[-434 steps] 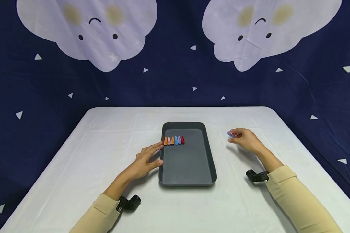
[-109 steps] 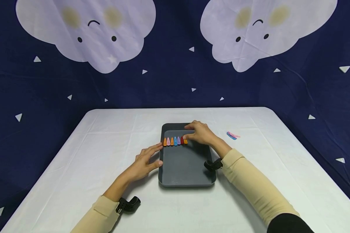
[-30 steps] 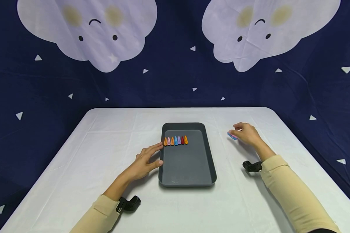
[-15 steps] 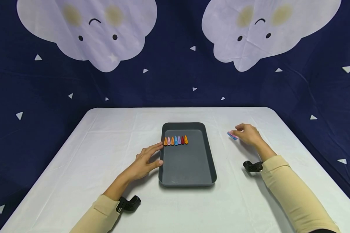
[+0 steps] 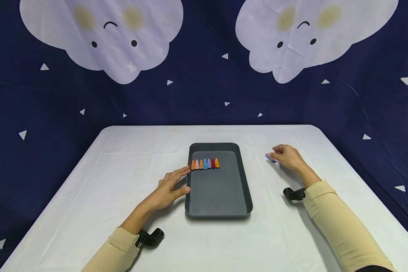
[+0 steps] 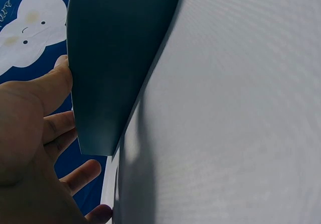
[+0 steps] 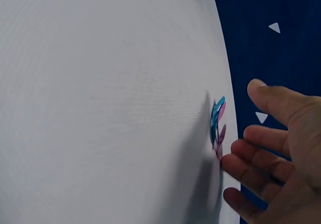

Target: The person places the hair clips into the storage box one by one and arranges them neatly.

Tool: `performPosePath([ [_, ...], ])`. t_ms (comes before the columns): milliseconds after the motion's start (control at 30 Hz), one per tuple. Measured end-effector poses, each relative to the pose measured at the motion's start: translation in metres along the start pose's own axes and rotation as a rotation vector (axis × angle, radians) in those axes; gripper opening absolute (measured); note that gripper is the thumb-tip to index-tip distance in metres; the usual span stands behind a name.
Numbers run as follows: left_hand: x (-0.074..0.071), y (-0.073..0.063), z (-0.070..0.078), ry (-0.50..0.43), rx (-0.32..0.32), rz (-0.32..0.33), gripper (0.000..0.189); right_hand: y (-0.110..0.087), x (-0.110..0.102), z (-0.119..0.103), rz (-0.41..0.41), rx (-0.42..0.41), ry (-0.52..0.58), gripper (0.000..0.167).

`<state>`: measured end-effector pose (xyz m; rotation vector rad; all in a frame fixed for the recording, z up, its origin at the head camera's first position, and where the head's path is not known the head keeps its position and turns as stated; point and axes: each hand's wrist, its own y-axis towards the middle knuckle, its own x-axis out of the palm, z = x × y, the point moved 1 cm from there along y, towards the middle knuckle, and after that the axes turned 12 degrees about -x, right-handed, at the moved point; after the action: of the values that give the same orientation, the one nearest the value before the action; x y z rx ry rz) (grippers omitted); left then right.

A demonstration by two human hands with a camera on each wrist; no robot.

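A row of several colourful snap hair clips lies side by side in the upper part of a dark grey tray, with an orange clip at its right end. My left hand rests against the tray's left wall, fingers spread; the left wrist view shows the thumb and fingers at the rim. To the right of the tray, my right hand is at a small group of blue and pink hair clips on the table. Its thumb stands apart from the fingers, and one fingertip appears to touch the clips.
A white cloth covers the table. Behind it hangs a dark blue backdrop with clouds and small white triangles. A black wrist camera sits on the left wrist, another black wrist camera on the right.
An orange clip has joined the row's right end. My right hand was over the tray 3.6 seconds ago and has moved right to the loose clips. My left hand has stayed put.
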<state>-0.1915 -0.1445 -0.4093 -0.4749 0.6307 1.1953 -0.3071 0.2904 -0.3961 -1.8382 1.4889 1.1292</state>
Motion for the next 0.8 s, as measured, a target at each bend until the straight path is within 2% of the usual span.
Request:
performPosePath([
  [200, 0.0, 0.0, 0.001, 0.0, 0.0, -0.004, 0.061, 0.0, 0.001, 0.004, 0.021, -0.006, 0.018, 0.056],
  [467, 0.0, -0.001, 0.002, -0.001, 0.002, -0.002, 0.061, -0.002, 0.0, 0.009, 0.05, 0.007, -0.047, 0.056],
  [800, -0.001, -0.001, 0.001, -0.013, 0.003, -0.002, 0.061, -0.005, 0.005, 0.012, 0.039, 0.043, -0.1, 0.058],
])
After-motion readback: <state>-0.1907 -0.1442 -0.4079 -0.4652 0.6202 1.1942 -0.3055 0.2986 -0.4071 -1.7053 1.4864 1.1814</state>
